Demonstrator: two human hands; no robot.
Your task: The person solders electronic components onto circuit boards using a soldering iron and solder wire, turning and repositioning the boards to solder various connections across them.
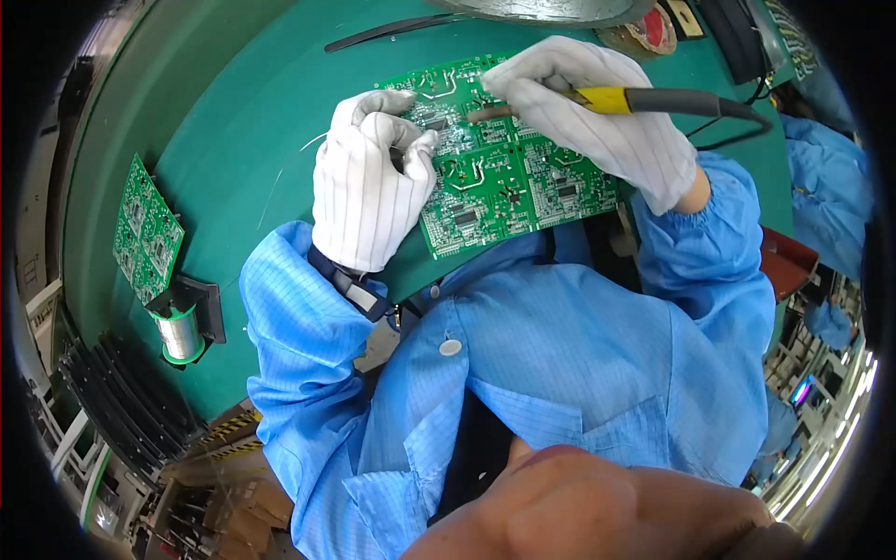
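A green circuit board panel (495, 187), made up of several joined sections crowded with small parts, lies on the green mat in front of me. In a white striped glove, my right hand (607, 131) grips a soldering iron (605, 100) with a yellow and black handle; its tip points left over the upper part of the panel. My left hand (366, 196), gloved alike, rests at the panel's left edge with fingers pinched close to the iron's tip. Thin solder wire (314, 141) runs out to the left from behind this hand; the pinched end is hidden.
Left on the green mat (224, 177) stand another circuit board (147, 231) and a solder wire spool (179, 336) on a black holder. Black tweezers (387, 31) and a round metal dish (551, 7) lie at the far side. The iron's cable (747, 117) loops right.
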